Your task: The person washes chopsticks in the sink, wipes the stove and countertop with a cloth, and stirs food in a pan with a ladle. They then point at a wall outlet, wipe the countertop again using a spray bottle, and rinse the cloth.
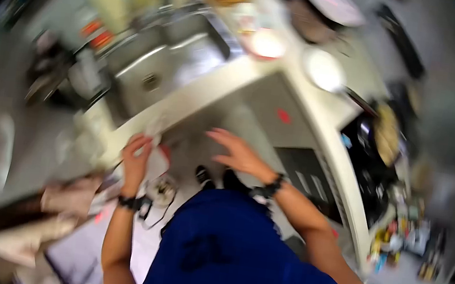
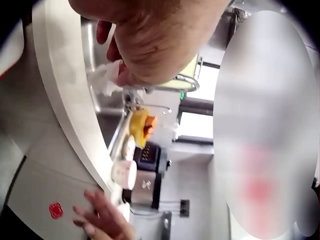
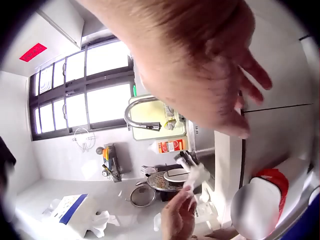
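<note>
No writing can be read: the red sticker [image 1: 284, 116] on the cabinet [image 1: 262, 98] and the orange label of the bottle [image 3: 167, 146] are too blurred. The left hand [image 1: 136, 156] pinches a white tissue [image 1: 155, 130] at the near edge of the tabletop [image 1: 212, 85], beside the sink [image 1: 156, 69]. The right hand [image 1: 237, 152] is spread and holds nothing, in front of the cabinet. Only the right wrist view shows a tissue box [image 3: 75, 212], at the left.
</note>
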Demonstrator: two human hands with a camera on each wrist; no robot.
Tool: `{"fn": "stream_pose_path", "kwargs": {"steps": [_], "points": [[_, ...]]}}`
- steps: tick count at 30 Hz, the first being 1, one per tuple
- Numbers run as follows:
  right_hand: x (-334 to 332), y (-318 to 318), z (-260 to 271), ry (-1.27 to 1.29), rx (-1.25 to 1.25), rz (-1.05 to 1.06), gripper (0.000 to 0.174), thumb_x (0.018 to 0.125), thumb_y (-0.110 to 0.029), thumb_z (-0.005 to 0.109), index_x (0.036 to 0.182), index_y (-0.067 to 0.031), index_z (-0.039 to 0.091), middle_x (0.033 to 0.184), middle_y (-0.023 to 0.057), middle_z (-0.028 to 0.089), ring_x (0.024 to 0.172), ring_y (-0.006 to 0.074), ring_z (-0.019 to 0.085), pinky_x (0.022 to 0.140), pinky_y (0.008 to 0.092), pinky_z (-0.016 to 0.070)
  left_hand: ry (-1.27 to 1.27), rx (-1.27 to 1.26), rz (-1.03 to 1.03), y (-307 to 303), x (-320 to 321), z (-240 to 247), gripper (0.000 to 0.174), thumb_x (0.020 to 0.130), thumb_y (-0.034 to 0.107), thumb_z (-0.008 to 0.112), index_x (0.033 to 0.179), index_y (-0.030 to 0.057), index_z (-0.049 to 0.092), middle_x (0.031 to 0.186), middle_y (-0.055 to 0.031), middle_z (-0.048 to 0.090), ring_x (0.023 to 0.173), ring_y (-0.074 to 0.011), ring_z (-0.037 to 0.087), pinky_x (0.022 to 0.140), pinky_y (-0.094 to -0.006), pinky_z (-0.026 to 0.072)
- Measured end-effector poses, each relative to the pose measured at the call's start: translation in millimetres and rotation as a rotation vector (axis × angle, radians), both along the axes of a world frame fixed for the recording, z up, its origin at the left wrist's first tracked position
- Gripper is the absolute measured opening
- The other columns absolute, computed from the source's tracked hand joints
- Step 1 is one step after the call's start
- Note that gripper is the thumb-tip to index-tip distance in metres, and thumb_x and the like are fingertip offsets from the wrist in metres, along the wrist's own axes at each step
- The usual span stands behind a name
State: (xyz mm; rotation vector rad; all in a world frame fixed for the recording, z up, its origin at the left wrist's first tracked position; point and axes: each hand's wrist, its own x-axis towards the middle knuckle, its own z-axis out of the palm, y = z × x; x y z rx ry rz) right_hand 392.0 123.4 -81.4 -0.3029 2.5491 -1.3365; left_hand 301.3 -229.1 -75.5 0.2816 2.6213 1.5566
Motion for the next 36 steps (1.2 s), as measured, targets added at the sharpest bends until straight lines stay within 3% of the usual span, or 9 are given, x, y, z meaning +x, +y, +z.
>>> {"fn": "stream_pose_path", "kwargs": {"steps": [4, 5, 7, 13, 16, 22, 25, 29, 36], "points": [[-18, -25, 27, 0.035, -0.517, -0.200, 0.097, 0.078, -0.024, 0.086, 0.156, -0.0077, 0.030, 0.154, 0.0128, 0.041, 0.130, 0.0298, 0.053, 0.102, 0.0420, 0.0493, -0.352, 0.361, -0.312, 65, 15, 62, 0.017, 0.088, -0.004, 0.066, 0.103, -0.0039, 0.073, 0.118, -0.0086, 0.062, 0.103, -0.0159, 0.060, 0.087, -0.0267, 0.0483], [-14, -29, 40, -0.137, -0.914, -0.183, 0.080, 0.085, 0.003, 0.073, 0.154, -0.0079, 0.034, 0.144, 0.0116, 0.052, 0.122, 0.0206, 0.055, 0.097, 0.0370, 0.0543, -0.407, 0.359, -0.397, 73, 16, 69, 0.019, 0.089, -0.004, 0.064, 0.106, -0.0043, 0.072, 0.122, -0.0077, 0.061, 0.102, -0.0141, 0.060, 0.086, -0.0255, 0.0480], [-5, -17, 41, -0.224, -0.888, -0.101, 0.055, 0.088, -0.018, 0.074, 0.137, -0.0006, 0.054, 0.125, 0.0105, 0.065, 0.107, 0.0191, 0.063, 0.089, 0.0314, 0.0507, -0.444, 0.390, -0.557, 98, 15, 79, 0.024, 0.089, -0.004, 0.063, 0.112, -0.0037, 0.070, 0.125, -0.0077, 0.059, 0.105, -0.0136, 0.059, 0.088, -0.0249, 0.0471], [53, -4, 42, -0.024, -0.804, -0.633, 0.035, 0.089, -0.004, 0.066, 0.123, -0.0011, 0.065, 0.107, 0.0108, 0.069, 0.087, 0.0147, 0.065, 0.069, 0.0286, 0.0555, -0.509, 0.288, -0.781, 151, 26, 84, 0.048, 0.090, 0.002, 0.065, 0.137, 0.0003, 0.056, 0.143, -0.0106, 0.051, 0.117, -0.0184, 0.058, 0.099, -0.0306, 0.0456], [87, 38, -2, 0.372, -0.276, -0.862, 0.033, 0.086, -0.003, 0.067, 0.119, -0.0066, 0.068, 0.108, 0.0083, 0.073, 0.090, 0.0156, 0.068, 0.078, 0.0298, 0.0550, -0.602, 0.257, -0.756, 160, 25, 68, 0.048, 0.092, 0.005, 0.065, 0.138, -0.0020, 0.054, 0.140, -0.0126, 0.055, 0.117, -0.0186, 0.058, 0.099, -0.0310, 0.0460], [155, 202, -29, 0.440, 0.245, -1.261, 0.024, 0.081, -0.002, 0.066, 0.104, -0.0042, 0.072, 0.094, 0.0156, 0.072, 0.088, 0.0307, 0.070, 0.081, 0.0362, 0.0539, -0.696, 0.139, -0.689, 154, 31, 55, 0.034, 0.095, 0.008, 0.064, 0.128, -0.0018, 0.061, 0.118, -0.0097, 0.069, 0.107, -0.0167, 0.064, 0.094, -0.0300, 0.0499], [186, 267, -19, 0.348, 0.818, -1.258, 0.047, 0.084, -0.016, 0.069, 0.128, -0.0036, 0.059, 0.140, 0.0215, 0.052, 0.129, 0.0387, 0.048, 0.104, 0.0465, 0.0413, -0.717, 0.113, -0.600, 156, 40, 57, 0.030, 0.097, 0.011, 0.060, 0.125, 0.0013, 0.064, 0.116, -0.0067, 0.070, 0.104, -0.0153, 0.066, 0.088, -0.0293, 0.0516], [207, 320, -59, -0.059, 0.726, -1.134, 0.068, 0.096, -0.041, 0.059, 0.147, -0.0012, 0.037, 0.159, 0.0194, 0.029, 0.147, 0.0360, 0.026, 0.115, 0.0490, 0.0296, -0.701, 0.136, -0.459, 170, 53, 58, 0.030, 0.097, 0.013, 0.063, 0.124, 0.0012, 0.064, 0.115, -0.0088, 0.070, 0.103, -0.0161, 0.065, 0.088, -0.0292, 0.0513], [231, 350, -59, -0.015, 0.791, -1.153, 0.064, 0.101, -0.043, 0.051, 0.145, 0.0027, 0.039, 0.158, 0.0172, 0.032, 0.146, 0.0319, 0.030, 0.118, 0.0447, 0.0275, -0.730, 0.169, -0.412, 228, 95, 53, 0.026, 0.097, 0.015, 0.064, 0.119, 0.0019, 0.067, 0.110, -0.0078, 0.071, 0.094, -0.0141, 0.067, 0.080, -0.0259, 0.0531]]}}
